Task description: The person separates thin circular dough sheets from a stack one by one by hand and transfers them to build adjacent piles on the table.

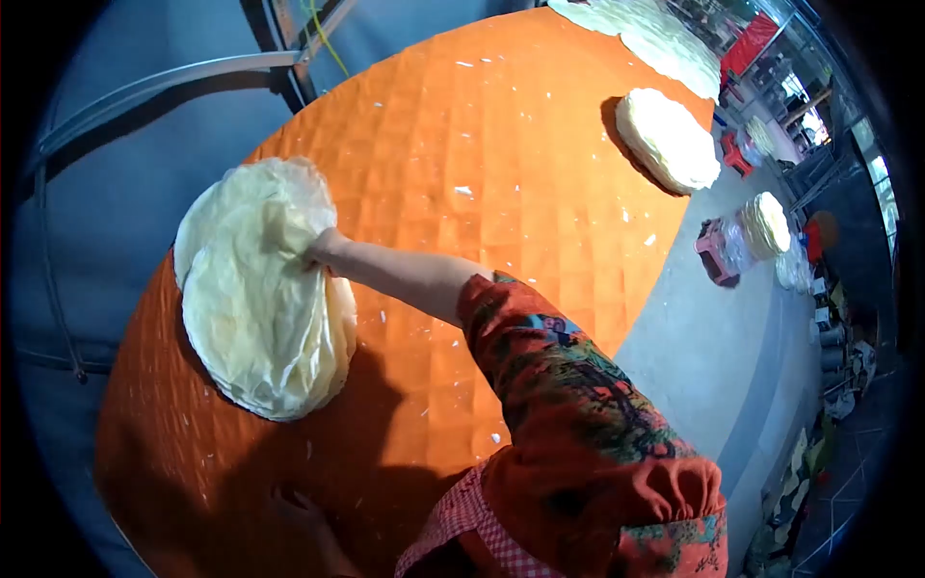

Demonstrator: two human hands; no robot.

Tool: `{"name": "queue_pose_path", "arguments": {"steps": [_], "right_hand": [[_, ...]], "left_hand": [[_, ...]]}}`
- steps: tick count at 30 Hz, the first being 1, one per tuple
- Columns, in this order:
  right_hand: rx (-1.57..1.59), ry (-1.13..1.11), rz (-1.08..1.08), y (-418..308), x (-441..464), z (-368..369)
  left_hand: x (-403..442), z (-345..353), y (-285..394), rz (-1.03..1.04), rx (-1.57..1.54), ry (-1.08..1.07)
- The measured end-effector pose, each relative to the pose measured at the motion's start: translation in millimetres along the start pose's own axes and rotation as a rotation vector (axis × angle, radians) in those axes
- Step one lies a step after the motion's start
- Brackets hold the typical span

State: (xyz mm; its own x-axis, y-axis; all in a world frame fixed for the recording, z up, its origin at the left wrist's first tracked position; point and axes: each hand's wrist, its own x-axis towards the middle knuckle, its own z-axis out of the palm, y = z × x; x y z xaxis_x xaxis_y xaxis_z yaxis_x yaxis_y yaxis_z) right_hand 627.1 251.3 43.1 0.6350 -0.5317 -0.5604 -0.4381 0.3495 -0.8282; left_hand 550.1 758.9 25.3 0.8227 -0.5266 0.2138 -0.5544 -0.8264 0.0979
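A stack of thin, pale, round flatbread sheets [255, 337] lies on the orange quilted cloth at the left, its edges ragged and the upper sheets wrinkled. My right hand [326, 250] reaches across to the stack's right side, with its fingers closed on the edge of a top flatbread sheet, which is creased and pulled up there. The fingertips are partly hidden by the sheet and the hand itself. Low in the view, in deep shadow, my left hand [301, 511] is over the cloth near my body; its fingers look apart and nothing shows in them.
The orange cloth [453, 193] is dotted with white crumbs. Another flatbread stack [667, 142] lies at its right edge, with more sheets [655, 43] beyond. A pink stool [716, 252] beside wrapped rounds [764, 226] stands on the floor. A metal frame [173, 77] runs behind.
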Motion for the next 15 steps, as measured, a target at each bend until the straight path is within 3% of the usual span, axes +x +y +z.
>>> {"name": "queue_pose_path", "arguments": {"steps": [2, 4, 6, 9, 13, 15], "right_hand": [[0.162, -0.060, -0.453, -26.3, -28.1, -19.5], [-0.381, -0.041, -0.414, -52.7, -32.9, -91.7], [-0.521, 0.038, -0.551, -59.9, -44.8, -210.9], [-0.054, 0.266, -0.392, 10.3, -96.2, -399.0], [0.409, 0.499, -0.149, 211.4, -140.9, -614.5], [0.464, 0.587, -0.041, 229.9, -173.4, -606.1]], "left_hand": [[-8.4, 11.2, -2.2, -0.172, 0.105, -0.038], [-11.9, 36.9, -5.9, -0.188, 0.138, -0.031], [-9.9, 47.3, -6.3, -0.134, 0.094, -0.033], [-23.7, 32.8, -36.3, -0.175, 0.089, 0.003], [-17.0, 42.4, -37.8, -0.129, -0.005, 0.082], [-20.4, 44.5, -43.4, -0.120, 0.040, 0.085]]}}
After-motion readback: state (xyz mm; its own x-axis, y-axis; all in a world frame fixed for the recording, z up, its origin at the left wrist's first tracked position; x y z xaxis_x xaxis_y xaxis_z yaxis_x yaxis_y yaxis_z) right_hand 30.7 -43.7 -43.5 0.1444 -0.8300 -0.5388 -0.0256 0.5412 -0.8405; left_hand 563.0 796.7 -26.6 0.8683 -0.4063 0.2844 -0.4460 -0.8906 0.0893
